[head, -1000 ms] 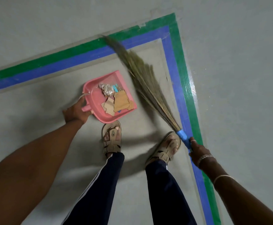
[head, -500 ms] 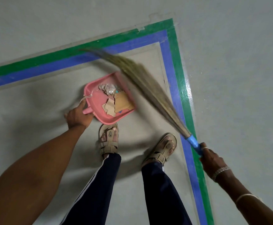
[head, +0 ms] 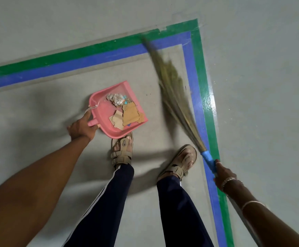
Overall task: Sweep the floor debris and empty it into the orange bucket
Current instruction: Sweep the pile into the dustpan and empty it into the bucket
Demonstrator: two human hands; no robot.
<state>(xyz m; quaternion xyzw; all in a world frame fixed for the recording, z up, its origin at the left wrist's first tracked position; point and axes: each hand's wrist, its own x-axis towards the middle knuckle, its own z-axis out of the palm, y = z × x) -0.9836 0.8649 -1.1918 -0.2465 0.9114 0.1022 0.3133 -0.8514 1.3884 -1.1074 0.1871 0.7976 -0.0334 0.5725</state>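
Note:
A pink dustpan [head: 101,111] lies on the grey floor just ahead of my left foot. It holds cardboard scraps [head: 129,114] and a crumpled clear wrapper [head: 116,99]. My left hand [head: 82,127] grips the dustpan's short handle. My right hand [head: 223,175] grips the blue handle of a grass broom [head: 173,90], whose blurred bristles reach up to the taped corner, right of the dustpan. A few dark specks [head: 147,94] lie on the floor between dustpan and broom. The orange bucket is not in view.
Green and blue floor tape [head: 196,72] marks a corner around the swept patch. My two sandalled feet [head: 122,150] stand just behind the dustpan, on the grey floor [head: 38,122] inside the tape.
The broom has swung back to the right, off the dustpan's mouth, and now points at the taped corner. The dustpan and my left hand have stayed put.

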